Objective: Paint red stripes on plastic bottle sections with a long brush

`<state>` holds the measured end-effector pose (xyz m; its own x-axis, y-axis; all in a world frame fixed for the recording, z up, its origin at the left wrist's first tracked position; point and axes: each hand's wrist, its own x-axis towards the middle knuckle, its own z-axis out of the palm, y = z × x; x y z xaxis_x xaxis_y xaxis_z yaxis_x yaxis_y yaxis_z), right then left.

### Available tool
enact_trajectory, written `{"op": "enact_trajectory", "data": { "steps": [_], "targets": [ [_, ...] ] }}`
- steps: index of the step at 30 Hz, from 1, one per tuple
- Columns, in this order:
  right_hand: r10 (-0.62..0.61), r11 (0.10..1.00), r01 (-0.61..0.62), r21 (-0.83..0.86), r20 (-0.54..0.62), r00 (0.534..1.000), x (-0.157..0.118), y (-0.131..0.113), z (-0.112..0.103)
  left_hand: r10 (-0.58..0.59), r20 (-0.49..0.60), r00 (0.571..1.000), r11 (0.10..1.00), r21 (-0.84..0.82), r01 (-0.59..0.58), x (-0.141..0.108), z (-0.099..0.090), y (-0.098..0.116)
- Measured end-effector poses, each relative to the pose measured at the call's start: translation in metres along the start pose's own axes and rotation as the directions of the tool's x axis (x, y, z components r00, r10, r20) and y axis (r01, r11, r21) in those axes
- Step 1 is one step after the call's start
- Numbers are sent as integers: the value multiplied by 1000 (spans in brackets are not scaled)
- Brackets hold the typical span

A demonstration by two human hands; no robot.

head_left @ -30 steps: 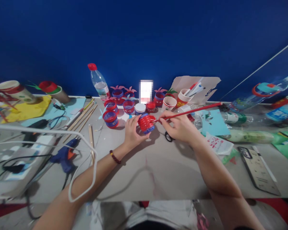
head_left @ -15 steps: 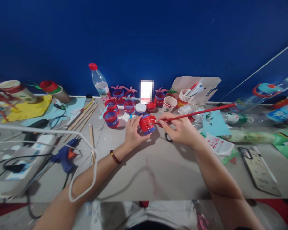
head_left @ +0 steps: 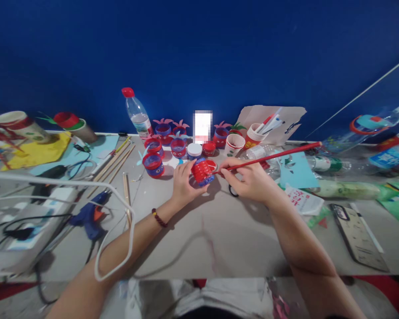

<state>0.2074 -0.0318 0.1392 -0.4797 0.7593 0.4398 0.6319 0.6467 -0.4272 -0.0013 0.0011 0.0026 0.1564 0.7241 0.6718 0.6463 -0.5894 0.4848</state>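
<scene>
My left hand (head_left: 183,182) is closed around a small red-and-blue painted cup (head_left: 201,171), tipped on its side with its rim turned right. Pinched in my right hand (head_left: 249,180) is a long red paintbrush (head_left: 279,154); its tip is at the cup's right side, where contact is hard to make out. Just behind stands a jar with a white lid (head_left: 194,150). Several similar painted cups sit near it, among them a blue-and-red cup (head_left: 154,165) with eyes on it. A patterned paper cup (head_left: 234,144) stands behind my right hand.
To the left lie a blue glue gun (head_left: 92,215), wooden sticks (head_left: 111,164) and a power strip (head_left: 49,221). A white cable (head_left: 132,221) loops over my left forearm. At the right are a phone (head_left: 357,237), plastic bottles (head_left: 324,163) and a paper cup of pens (head_left: 254,135).
The brush and cup have shifted very slightly, and the cup seems turned a little in my left hand. Both hands keep their grip.
</scene>
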Motion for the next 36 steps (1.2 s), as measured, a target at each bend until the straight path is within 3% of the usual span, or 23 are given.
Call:
{"op": "enact_trajectory", "data": {
  "steps": [5, 10, 15, 21, 26, 32, 36],
  "targets": [
    [-1, 999, 3, 46, -49, 999, 1, 1, 1, 21, -16, 1000, 1000, -18, -22, 0, 0, 0],
    [41, 999, -42, 31, 10, 999, 1, 0, 1, -10, 2, 1000, 1000, 3, 10, 0, 0, 0],
    [10, 997, -5, 82, -68, 998, 2, 1, 1, -6, -2, 1000, 1000, -8, 6, 0, 1, -1],
    [29, 998, -29, 51, -15, 999, 2, 0, 1, -4, 6, 1000, 1000, 6, 4, 0, 1, -1],
    [5, 995, 4, 99, -92, 996, 1, 2, 2, -28, 4, 1000, 999, -15, 28, 0, 2, -3],
    [20, 999, -19, 42, -23, 1000, 2, 0, 4, -65, 15, 998, 998, -26, 65, -2, 4, -4],
    [-16, 999, 20, 49, -87, 996, 2, 1, 3, -63, 8, 998, 997, -47, 63, -1, 4, -3]
  ]
}}
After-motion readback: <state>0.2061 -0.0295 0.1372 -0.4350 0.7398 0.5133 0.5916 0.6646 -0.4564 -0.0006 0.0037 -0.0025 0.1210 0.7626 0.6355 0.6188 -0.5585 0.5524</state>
